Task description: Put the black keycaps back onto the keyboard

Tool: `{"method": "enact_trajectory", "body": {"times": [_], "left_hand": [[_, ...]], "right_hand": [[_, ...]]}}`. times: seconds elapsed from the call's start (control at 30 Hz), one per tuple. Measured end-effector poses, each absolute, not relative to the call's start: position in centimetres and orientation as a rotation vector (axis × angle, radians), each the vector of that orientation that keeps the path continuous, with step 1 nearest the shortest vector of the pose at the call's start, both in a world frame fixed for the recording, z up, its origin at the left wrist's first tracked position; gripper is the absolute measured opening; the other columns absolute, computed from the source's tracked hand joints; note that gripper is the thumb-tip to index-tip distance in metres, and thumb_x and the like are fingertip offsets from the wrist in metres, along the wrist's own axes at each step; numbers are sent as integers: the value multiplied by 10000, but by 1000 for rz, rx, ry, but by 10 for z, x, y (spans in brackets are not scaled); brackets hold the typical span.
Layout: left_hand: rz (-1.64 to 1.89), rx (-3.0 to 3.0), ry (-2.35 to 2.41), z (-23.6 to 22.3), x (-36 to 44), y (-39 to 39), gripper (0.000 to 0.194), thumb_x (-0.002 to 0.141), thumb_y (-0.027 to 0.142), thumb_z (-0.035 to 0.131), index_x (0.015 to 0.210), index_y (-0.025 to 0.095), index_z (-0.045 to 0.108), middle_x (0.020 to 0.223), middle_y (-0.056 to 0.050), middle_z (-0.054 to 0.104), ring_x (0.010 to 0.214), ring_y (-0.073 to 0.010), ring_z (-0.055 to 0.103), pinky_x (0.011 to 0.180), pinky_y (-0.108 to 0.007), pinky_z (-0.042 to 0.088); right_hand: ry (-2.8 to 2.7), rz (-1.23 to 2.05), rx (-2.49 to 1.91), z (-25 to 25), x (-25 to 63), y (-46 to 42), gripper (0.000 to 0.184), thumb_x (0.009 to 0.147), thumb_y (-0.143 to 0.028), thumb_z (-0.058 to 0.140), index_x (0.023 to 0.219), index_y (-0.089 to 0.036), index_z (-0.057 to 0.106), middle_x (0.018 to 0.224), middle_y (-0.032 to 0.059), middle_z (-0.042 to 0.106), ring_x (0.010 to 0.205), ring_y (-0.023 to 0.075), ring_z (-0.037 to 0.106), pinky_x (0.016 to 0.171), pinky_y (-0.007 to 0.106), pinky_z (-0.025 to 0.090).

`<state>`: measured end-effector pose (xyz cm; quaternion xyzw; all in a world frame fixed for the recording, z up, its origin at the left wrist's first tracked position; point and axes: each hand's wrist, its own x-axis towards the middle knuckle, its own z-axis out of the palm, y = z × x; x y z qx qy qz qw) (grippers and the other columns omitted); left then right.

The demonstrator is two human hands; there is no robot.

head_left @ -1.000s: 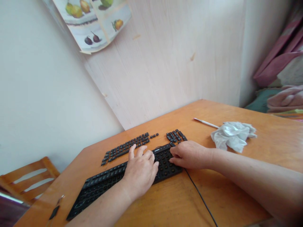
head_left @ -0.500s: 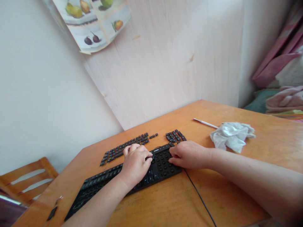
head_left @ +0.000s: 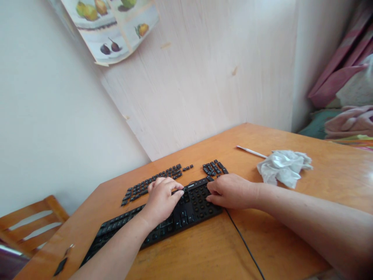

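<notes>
A black keyboard [head_left: 183,219] lies slantwise on the table. Many keys are off its number pad at the right end, leaving bare round mounts, while the arrow keys are in place. My left hand [head_left: 163,197] is over the keyboard's upper middle, thumb and forefinger pinched close above the keys; whatever is between the tips is too small to make out. At the right end, my right hand [head_left: 230,191] grips the keyboard's edge with curled fingers, its thumb on the number pad. Loose black keycaps [head_left: 151,183] lie in rows behind the keyboard, with a smaller group of keycaps [head_left: 215,167] to the right.
A crumpled white tissue [head_left: 284,168] lies right of my right hand, beside a thin white stick [head_left: 251,151]. The black cable [head_left: 243,241] runs toward the front edge. A small dark tool [head_left: 61,266] rests at left front, near a wooden chair [head_left: 32,221]. A wall backs the table [head_left: 241,136].
My left hand has shifted slightly left and its thumb and forefinger have straightened, uncovering more of the keys around the arrows. My right hand stays at the keyboard's right end. The view has shifted slightly.
</notes>
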<state>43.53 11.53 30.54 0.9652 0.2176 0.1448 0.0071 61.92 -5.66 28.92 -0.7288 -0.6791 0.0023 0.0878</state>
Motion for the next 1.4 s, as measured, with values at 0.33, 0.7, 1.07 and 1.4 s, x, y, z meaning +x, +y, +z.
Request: {"method": "enact_trajectory", "body": {"times": [0.33, 0.7, 1.07, 1.4], "left_hand": [[468, 3048, 638, 299, 435, 109, 104, 839, 332, 610, 859, 305, 709, 986, 10, 703, 1053, -226, 512, 964, -462, 276], [450, 3094, 616, 304, 438, 105, 97, 829, 300, 620, 853, 298, 714, 956, -7, 704, 1055, -237, 502, 985, -489, 252], [395, 3011, 722, 301, 440, 111, 97, 810, 337, 629, 827, 317, 723, 945, 5, 698, 1030, -240, 524, 933, -466, 297], [407, 3131, 573, 306, 443, 106, 48, 790, 274, 653, 789, 281, 700, 861, 5, 669, 1002, -229, 507, 976, -475, 233]], "right_hand": [[-2013, 5, -2165, 288, 619, -56, 348, 900, -468, 464, 830, -205, 681, 789, 69, 715, 714, 215, 651, 551, 262, 348], [-2024, 16, -2173, 289, 619, -56, 356, 908, -470, 457, 849, -203, 685, 804, 74, 715, 738, 226, 658, 569, 268, 368], [-2017, -1, -2159, 288, 619, -57, 347, 901, -471, 454, 831, -213, 675, 783, 61, 714, 695, 211, 640, 541, 265, 327], [-2015, -8, -2165, 288, 619, -56, 334, 898, -465, 465, 821, -214, 671, 781, 54, 714, 690, 203, 636, 536, 259, 318]]}}
